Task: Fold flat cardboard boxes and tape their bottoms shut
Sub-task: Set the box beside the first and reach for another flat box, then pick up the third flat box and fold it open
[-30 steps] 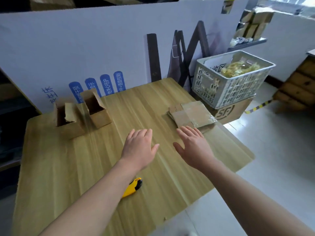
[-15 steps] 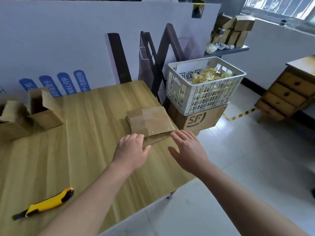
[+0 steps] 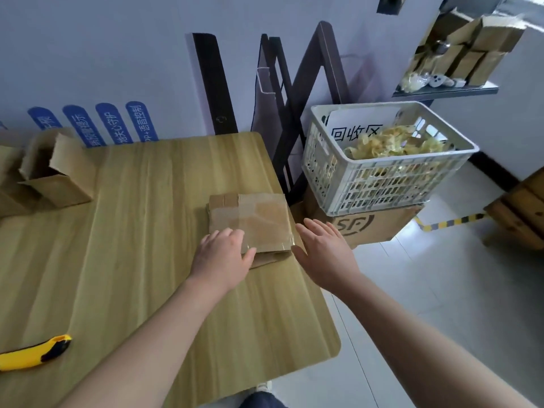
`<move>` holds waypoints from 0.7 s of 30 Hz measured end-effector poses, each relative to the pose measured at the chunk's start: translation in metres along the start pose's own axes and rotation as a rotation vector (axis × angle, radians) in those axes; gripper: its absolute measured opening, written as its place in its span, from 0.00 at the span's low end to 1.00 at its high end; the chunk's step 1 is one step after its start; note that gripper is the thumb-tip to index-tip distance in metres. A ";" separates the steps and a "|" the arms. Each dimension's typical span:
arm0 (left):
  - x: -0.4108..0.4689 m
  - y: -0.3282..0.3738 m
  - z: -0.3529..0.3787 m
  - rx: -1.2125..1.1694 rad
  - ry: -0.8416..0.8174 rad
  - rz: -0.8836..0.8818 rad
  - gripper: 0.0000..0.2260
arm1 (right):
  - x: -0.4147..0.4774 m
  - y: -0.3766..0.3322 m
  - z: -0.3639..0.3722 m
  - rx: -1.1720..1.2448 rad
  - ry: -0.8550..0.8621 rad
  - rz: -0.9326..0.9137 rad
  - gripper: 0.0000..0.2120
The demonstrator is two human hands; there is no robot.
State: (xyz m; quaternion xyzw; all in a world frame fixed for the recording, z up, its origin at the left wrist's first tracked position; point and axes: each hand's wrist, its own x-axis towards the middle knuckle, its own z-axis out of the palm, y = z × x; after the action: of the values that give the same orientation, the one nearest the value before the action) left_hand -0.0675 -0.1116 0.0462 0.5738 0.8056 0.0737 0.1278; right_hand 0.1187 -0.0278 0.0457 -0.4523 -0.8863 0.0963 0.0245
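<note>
A small stack of flat cardboard boxes (image 3: 253, 219) lies near the right edge of the wooden table (image 3: 141, 219); clear tape shines on the top one. My left hand (image 3: 222, 254) rests on the stack's near left corner with its fingers laid over the edge. My right hand (image 3: 323, 248) hovers with straight fingers just right of the stack, beyond the table edge, apart from the cardboard. Two folded, open-topped boxes (image 3: 50, 172) stand at the table's far left.
A yellow utility knife (image 3: 32, 351) lies at the near left of the table. Right of the table a white plastic crate (image 3: 382, 160) of tape scraps sits on a brown carton (image 3: 368, 228). A white panel stands behind the table; a wooden dresser (image 3: 521, 213) is far right.
Both hands have moved forward and right to the flat stack. My left hand now touches its near corner; my right hand has come alongside its right edge. The view has swung right.
</note>
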 end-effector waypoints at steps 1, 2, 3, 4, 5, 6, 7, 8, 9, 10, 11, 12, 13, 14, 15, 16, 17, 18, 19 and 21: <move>0.010 0.001 0.002 -0.012 -0.003 -0.020 0.18 | 0.013 0.005 0.001 -0.001 -0.011 -0.010 0.26; 0.019 0.002 0.003 -0.025 -0.010 -0.042 0.18 | 0.025 0.010 0.002 0.002 -0.028 -0.018 0.26; 0.027 0.004 0.003 -0.034 -0.019 -0.063 0.18 | 0.035 0.014 0.002 0.006 -0.047 -0.025 0.26; 0.035 0.006 0.003 -0.037 -0.022 -0.079 0.19 | 0.046 0.018 0.002 0.011 -0.060 -0.034 0.26; 0.042 0.007 0.004 -0.038 -0.021 -0.092 0.19 | 0.056 0.021 0.001 0.012 -0.070 -0.048 0.26; 0.050 0.009 0.004 -0.040 -0.019 -0.108 0.19 | 0.066 0.025 0.002 0.012 -0.078 -0.067 0.26; 0.057 0.011 0.004 -0.042 -0.016 -0.126 0.19 | 0.077 0.030 0.002 0.014 -0.084 -0.087 0.26; 0.063 0.012 0.005 -0.045 -0.013 -0.144 0.19 | 0.087 0.034 0.003 0.015 -0.091 -0.104 0.25; 0.069 0.013 0.005 -0.048 -0.009 -0.161 0.19 | 0.097 0.038 0.004 0.019 -0.099 -0.119 0.25; 0.074 0.014 0.007 -0.051 -0.004 -0.179 0.19 | 0.106 0.041 0.005 0.023 -0.111 -0.136 0.25; 0.079 0.015 0.009 -0.055 -0.001 -0.201 0.19 | 0.116 0.045 0.006 0.024 -0.123 -0.157 0.25; 0.084 0.016 0.012 -0.062 0.003 -0.228 0.19 | 0.125 0.049 0.007 0.023 -0.135 -0.183 0.25; 0.087 0.018 0.015 -0.070 0.008 -0.260 0.19 | 0.134 0.053 0.008 0.021 -0.146 -0.212 0.26; 0.091 0.020 0.019 -0.076 0.018 -0.293 0.19 | 0.143 0.057 0.009 0.021 -0.157 -0.243 0.26; 0.094 0.022 0.022 -0.077 0.027 -0.328 0.19 | 0.152 0.061 0.010 0.023 -0.172 -0.274 0.26; 0.097 0.026 0.025 -0.077 0.036 -0.366 0.19 | 0.160 0.065 0.010 0.024 -0.189 -0.307 0.26; 0.099 0.031 0.028 -0.077 0.045 -0.405 0.19 | 0.168 0.070 0.011 0.023 -0.207 -0.343 0.26; 0.100 0.036 0.031 -0.079 0.061 -0.444 0.19 | 0.175 0.074 0.012 0.023 -0.221 -0.382 0.26; 0.101 0.042 0.034 -0.084 0.075 -0.489 0.19 | 0.182 0.080 0.012 0.022 -0.232 -0.423 0.26; 0.102 0.056 0.041 -0.094 0.099 -0.585 0.19 | 0.194 0.090 0.014 0.014 -0.249 -0.511 0.25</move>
State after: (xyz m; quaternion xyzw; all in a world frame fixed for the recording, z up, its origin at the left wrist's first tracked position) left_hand -0.0365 0.0022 0.0097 0.3063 0.9377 0.0987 0.1307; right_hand 0.0738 0.1783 0.0064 -0.1989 -0.9671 0.1480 -0.0578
